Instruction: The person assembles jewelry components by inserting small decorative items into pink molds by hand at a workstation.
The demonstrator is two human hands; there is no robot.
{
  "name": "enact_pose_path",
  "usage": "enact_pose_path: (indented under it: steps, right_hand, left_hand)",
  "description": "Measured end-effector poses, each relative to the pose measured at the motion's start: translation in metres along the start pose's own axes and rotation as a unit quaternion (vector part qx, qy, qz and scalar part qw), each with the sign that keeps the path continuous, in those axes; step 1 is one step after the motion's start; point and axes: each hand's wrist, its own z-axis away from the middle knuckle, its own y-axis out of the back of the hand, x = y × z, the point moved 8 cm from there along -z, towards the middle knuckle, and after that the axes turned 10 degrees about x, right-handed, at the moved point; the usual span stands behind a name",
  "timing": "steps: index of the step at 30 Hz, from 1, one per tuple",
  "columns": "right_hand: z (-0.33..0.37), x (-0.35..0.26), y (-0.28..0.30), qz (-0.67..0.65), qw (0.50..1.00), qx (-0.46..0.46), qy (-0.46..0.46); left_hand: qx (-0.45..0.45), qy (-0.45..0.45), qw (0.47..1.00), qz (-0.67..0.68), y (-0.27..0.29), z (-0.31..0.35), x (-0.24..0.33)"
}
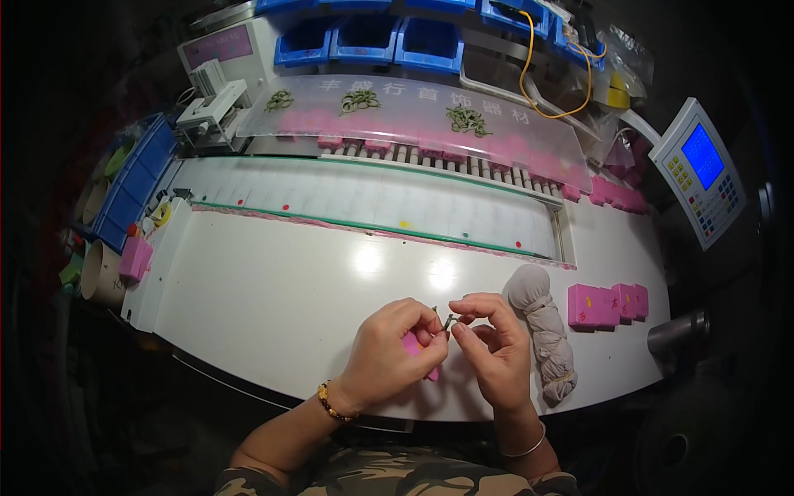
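Small metal piece (449, 321) — pinched between both grips.

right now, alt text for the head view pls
Two bare hands, left hand gripping a small pink block and right hand pinching a tiny dark pin, meet over a white worktable, beside a grey cloth bundle.

left hand (395, 347) curled, fingertips pinched, right hand (496, 343) fingers bent inward, both grips nearly touching, forearms angled in from below

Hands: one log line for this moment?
left hand: holds pink piece | right hand: pinches small pin | beside: grey cloth bundle
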Motion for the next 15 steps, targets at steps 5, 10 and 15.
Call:
enact_pose_path:
  steps: [5, 10, 15]
  right_hand:
    - [-0.0004, -0.0021, 0.0005, 0.011, 1.000, 0.011, 0.008]
    - [-0.0015, -0.0016, 0.0041, 0.039, 0.999, 0.028, 0.016]
    - [-0.0021, -0.0012, 0.0055, 0.048, 0.998, 0.031, 0.019]
  left_hand:
    - [0.019, -0.033, 0.999, -0.027, 0.0028, -0.0012, 0.0069]
    - [0.034, -0.070, 0.995, -0.054, 0.0046, -0.0024, 0.0100]
    - [0.042, -0.076, 0.995, -0.053, 0.0049, -0.0030, 0.0105]
